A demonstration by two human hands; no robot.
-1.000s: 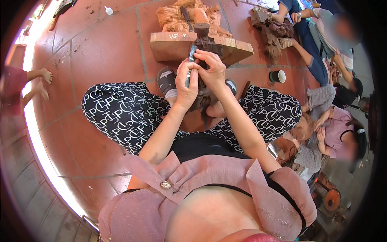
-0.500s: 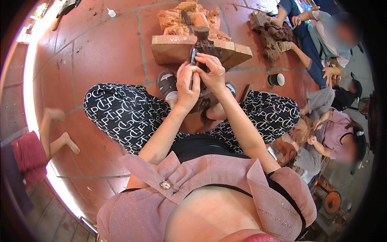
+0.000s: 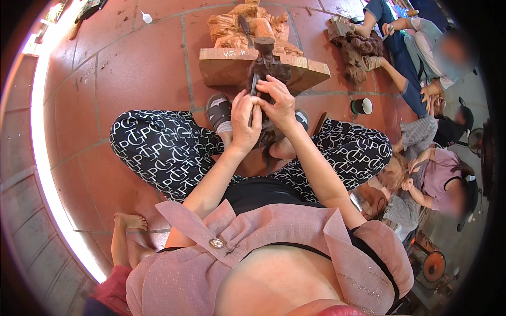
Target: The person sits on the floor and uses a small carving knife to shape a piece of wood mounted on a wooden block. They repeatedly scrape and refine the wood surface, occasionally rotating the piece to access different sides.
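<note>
Between my feet stands a dark brown carved wooden piece [image 3: 270, 67] with a round, flat top. My left hand [image 3: 245, 120] is closed on a narrow, flat tool [image 3: 255, 82] with a shiny grey face, which lies along the left side of the carving. I cannot make out its exact kind. My right hand [image 3: 278, 104] has its fingers bent over the carving and the same tool, its thumb meeting my left fingers. Most of the tool and the lower carving are hidden behind both hands.
Just beyond is a light wooden carving on a thick base [image 3: 226, 66], with a dark-handled tool [image 3: 244, 24] resting against it. A cup [image 3: 361, 106] stands at right. Other people sit on the right beside a dark carving [image 3: 354, 50]. A passer-by's bare foot [image 3: 132, 221] is at lower left.
My hands have slid slightly toward me with the flat tool, and more of the dark carving shows. The passer-by at left has moved nearer, toward the lower edge.
</note>
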